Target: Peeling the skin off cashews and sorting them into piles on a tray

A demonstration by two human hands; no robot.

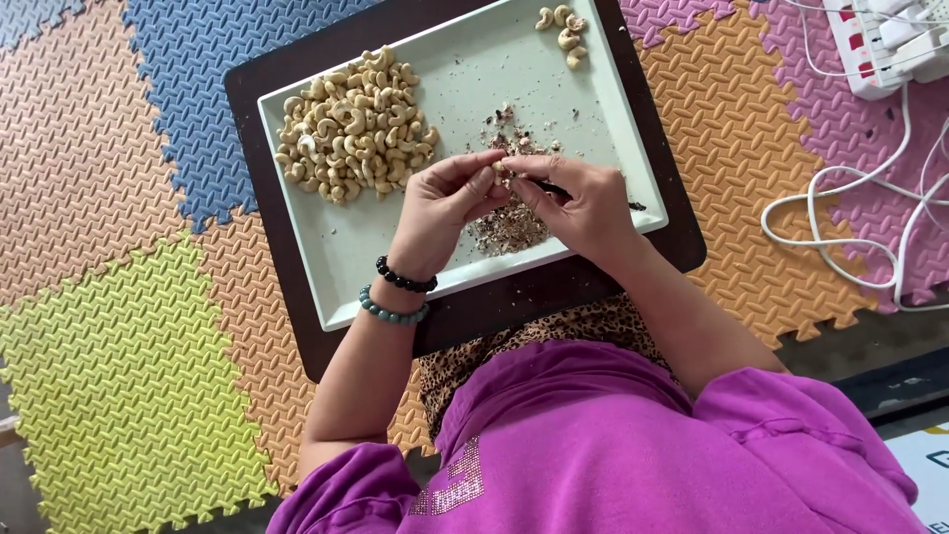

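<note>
Left grip (pixel 445 203) pinches curved cashew (pixel 499 170); right grip (pixel 578 203) scrapes.

Hands meet over a tray of cashews set on a board on the foam floor mats.

The tray (pixel 346 267) lies on a board (pixel 257 109), which rests on the mats (pixel 129 376). In the tray, a big heap of cashews (pixel 354 126) sits to the left, a small cluster of nuts (pixel 563 30) lies in the far right corner, and a pile of scraps (pixel 509 227) lies near the front edge, under the hands. The left hand (pixel 440 203) and right hand (pixel 583 203) touch at the fingertips above the scraps, pinching a single cashew (pixel 499 170) between them. A thin tool (pixel 554 188) lies in the right hand. A power strip (pixel 890 40) lies far right on the mats, with cables (pixel 850 198) trailing in front of it.
</note>
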